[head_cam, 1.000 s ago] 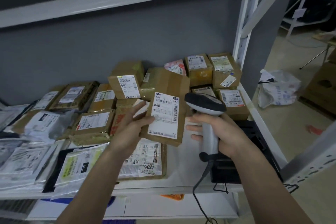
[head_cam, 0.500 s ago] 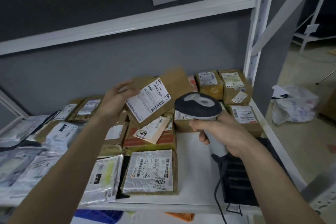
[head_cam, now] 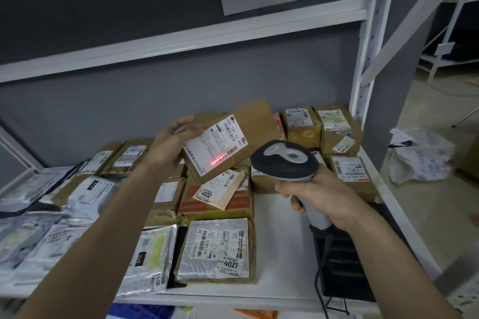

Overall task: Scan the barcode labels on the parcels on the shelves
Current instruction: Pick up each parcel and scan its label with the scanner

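Observation:
My left hand (head_cam: 168,144) grips a brown cardboard parcel (head_cam: 255,127) by its left end and holds it tilted above the pile, white label (head_cam: 215,144) facing me. A red scan line glows across the barcode at the label's lower edge. My right hand (head_cam: 318,197) holds a grey and black barcode scanner (head_cam: 285,159) by its handle, head aimed at that label from the right. Its cable hangs down past the shelf edge.
Many labelled parcels and poly mailers cover the white shelf (head_cam: 280,235), among them a box marked 4021 (head_cam: 216,248) and a box marked 4032 (head_cam: 216,193). A black device (head_cam: 344,267) sits at the right. A white upright (head_cam: 363,59) and a shelf beam frame the bay.
My left hand lifted the parcel off the pile and turned it, so the label tilts toward the scanner. The scanner rose beside it, and a red line now lies on the barcode.

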